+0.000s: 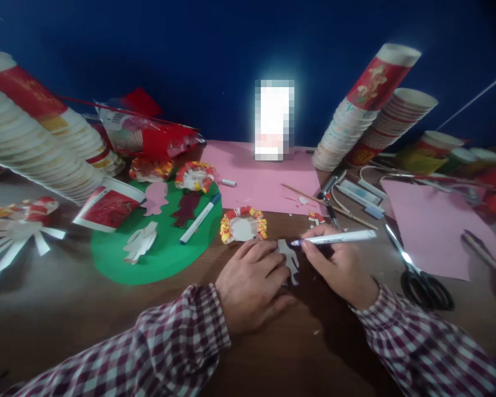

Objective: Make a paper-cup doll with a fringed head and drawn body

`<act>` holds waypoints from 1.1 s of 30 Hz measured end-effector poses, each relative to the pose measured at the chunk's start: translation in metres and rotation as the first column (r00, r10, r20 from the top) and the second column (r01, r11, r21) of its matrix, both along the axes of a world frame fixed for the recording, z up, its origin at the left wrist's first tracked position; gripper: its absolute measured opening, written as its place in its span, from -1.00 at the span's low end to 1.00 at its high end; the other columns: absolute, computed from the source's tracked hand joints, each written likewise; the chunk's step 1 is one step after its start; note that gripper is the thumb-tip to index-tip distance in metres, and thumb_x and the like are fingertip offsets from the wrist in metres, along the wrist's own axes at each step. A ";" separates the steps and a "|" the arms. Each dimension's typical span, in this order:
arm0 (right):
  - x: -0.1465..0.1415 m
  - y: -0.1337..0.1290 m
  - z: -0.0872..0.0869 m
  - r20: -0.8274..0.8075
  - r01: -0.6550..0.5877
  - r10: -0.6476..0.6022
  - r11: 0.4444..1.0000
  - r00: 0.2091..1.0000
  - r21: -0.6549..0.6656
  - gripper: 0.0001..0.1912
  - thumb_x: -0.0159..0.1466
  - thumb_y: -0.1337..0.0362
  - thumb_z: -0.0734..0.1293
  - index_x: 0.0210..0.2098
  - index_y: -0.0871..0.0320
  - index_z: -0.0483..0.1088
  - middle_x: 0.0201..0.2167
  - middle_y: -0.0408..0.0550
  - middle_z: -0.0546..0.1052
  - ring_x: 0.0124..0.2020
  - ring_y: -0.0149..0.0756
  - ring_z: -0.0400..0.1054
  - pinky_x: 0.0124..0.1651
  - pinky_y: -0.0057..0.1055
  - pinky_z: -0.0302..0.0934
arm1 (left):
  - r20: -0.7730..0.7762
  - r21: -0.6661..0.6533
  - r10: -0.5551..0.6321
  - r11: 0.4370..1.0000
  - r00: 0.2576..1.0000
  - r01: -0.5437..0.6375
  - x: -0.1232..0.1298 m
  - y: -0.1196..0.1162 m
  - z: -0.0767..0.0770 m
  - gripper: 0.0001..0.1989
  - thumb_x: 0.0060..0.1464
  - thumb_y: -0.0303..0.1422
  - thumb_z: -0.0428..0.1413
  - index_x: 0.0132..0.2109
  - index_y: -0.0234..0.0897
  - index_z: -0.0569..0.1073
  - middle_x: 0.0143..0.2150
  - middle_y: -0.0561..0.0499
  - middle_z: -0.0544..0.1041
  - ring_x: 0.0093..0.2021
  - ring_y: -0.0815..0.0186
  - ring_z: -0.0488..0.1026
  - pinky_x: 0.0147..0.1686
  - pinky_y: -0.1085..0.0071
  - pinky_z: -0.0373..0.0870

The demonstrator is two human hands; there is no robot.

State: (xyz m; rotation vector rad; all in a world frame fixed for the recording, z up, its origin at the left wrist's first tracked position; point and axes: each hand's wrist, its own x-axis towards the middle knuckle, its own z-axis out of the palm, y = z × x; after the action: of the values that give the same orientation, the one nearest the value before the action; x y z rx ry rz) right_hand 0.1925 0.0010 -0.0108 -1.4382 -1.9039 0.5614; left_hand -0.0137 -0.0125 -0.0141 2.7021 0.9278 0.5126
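My right hand grips a white marker with a dark purple tip end. That end points left, at the edge of a small pale paper cutout shaped like a figure. Across the cutout's left side lies my left hand, fingers stretched out and flat, hiding part of it. Just beyond my left fingers sits a ring of folded red and yellow paper around a white round centre.
Left is a green sheet bearing paper figures and a blue-capped marker. Scissors lie right, beside pink paper. Leaning stacks of paper cups flank a bright pixelated screen. A thin stick crosses the back.
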 end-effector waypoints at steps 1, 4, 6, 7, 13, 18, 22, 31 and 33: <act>0.000 0.000 0.000 -0.001 -0.001 0.001 1.000 1.000 0.002 -0.93 0.26 0.27 0.27 -0.34 0.12 0.34 -0.46 -0.17 0.46 -0.43 -0.37 0.35 -0.33 -0.44 0.20 | -0.002 -0.001 0.001 1.000 1.000 -0.001 0.000 0.000 0.000 -0.64 0.19 -0.11 -0.01 -0.07 -0.29 0.42 -0.02 -0.07 0.47 0.15 0.05 0.23 0.18 0.02 0.12; 0.000 0.000 0.000 -0.002 -0.008 0.008 1.000 1.000 0.006 -0.94 0.26 0.28 0.27 -0.34 0.11 0.34 -0.45 -0.17 0.46 -0.42 -0.37 0.36 -0.32 -0.45 0.20 | -0.005 -0.003 0.004 1.000 1.000 -0.004 0.000 0.000 0.000 -0.64 0.20 -0.11 -0.02 -0.06 -0.28 0.41 -0.02 -0.07 0.47 0.16 0.05 0.22 0.19 0.01 0.10; 0.000 0.000 0.000 0.001 -0.009 0.009 1.000 1.000 0.010 -0.94 0.26 0.28 0.27 -0.34 0.11 0.34 -0.45 -0.17 0.46 -0.42 -0.37 0.36 -0.32 -0.45 0.20 | -0.008 -0.005 0.002 1.000 1.000 -0.002 0.000 0.000 0.001 -0.64 0.21 -0.10 -0.03 -0.05 -0.28 0.41 -0.01 -0.07 0.46 0.16 0.06 0.22 0.20 0.02 0.09; 0.000 0.000 0.000 0.005 -0.008 0.008 1.000 1.000 0.014 -0.95 0.26 0.28 0.27 -0.34 0.11 0.34 -0.45 -0.17 0.46 -0.42 -0.37 0.36 -0.32 -0.45 0.20 | -0.009 -0.006 0.003 1.000 1.000 -0.003 0.000 0.000 0.001 -0.63 0.21 -0.10 -0.03 -0.05 -0.28 0.41 -0.01 -0.06 0.46 0.16 0.06 0.22 0.20 0.02 0.08; 0.000 0.001 -0.002 0.017 -0.004 0.003 0.999 1.000 0.038 -0.95 0.25 0.29 0.28 -0.35 0.11 0.34 -0.45 -0.18 0.46 -0.40 -0.37 0.36 -0.28 -0.44 0.19 | -0.011 -0.001 0.000 1.000 1.000 0.000 0.000 -0.001 0.001 -0.63 0.20 -0.10 -0.02 -0.06 -0.29 0.41 -0.02 -0.07 0.46 0.16 0.06 0.22 0.19 0.03 0.10; 0.000 0.001 -0.002 0.018 0.003 -0.003 1.000 1.000 0.017 -0.95 0.26 0.27 0.27 -0.34 0.11 0.34 -0.44 -0.17 0.47 -0.40 -0.35 0.37 -0.30 -0.43 0.20 | -0.008 -0.008 0.002 1.000 1.000 -0.002 0.000 -0.001 0.000 -0.64 0.20 -0.10 -0.02 -0.07 -0.29 0.41 -0.03 -0.07 0.46 0.16 0.06 0.21 0.19 0.01 0.10; 0.000 0.001 -0.002 0.017 0.004 -0.004 1.000 1.000 0.004 -0.93 0.26 0.26 0.27 -0.34 0.11 0.34 -0.44 -0.16 0.48 -0.39 -0.34 0.38 -0.30 -0.42 0.21 | -0.015 -0.008 -0.001 1.000 1.000 0.000 0.000 -0.001 0.000 -0.64 0.20 -0.10 -0.03 -0.06 -0.29 0.40 -0.01 -0.07 0.46 0.17 0.06 0.21 0.20 0.00 0.09; -0.001 0.001 -0.001 0.012 -0.015 0.015 1.000 1.000 -0.019 -0.92 0.27 0.26 0.26 -0.33 0.11 0.34 -0.42 -0.14 0.48 -0.38 -0.33 0.38 -0.30 -0.42 0.21 | -0.010 0.008 0.018 1.000 1.000 -0.018 0.000 -0.002 0.002 -0.64 0.19 -0.09 -0.01 -0.07 -0.29 0.42 -0.01 -0.12 0.43 0.14 0.04 0.24 0.17 -0.01 0.15; 0.000 0.000 0.000 0.020 -0.013 0.013 1.000 1.000 -0.021 -0.92 0.27 0.26 0.25 -0.34 0.11 0.34 -0.43 -0.14 0.48 -0.38 -0.33 0.37 -0.31 -0.42 0.21 | -0.012 0.003 0.015 1.000 1.000 -0.014 0.000 -0.002 0.002 -0.64 0.19 -0.10 -0.01 -0.08 -0.28 0.43 -0.04 -0.11 0.43 0.12 0.05 0.24 0.16 0.00 0.16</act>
State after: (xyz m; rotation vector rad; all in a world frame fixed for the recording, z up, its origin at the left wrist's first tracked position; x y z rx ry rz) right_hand 0.1925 0.0014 -0.0112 -1.4506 -1.9295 0.5769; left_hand -0.0137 -0.0141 -0.0118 2.7060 0.9512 0.5013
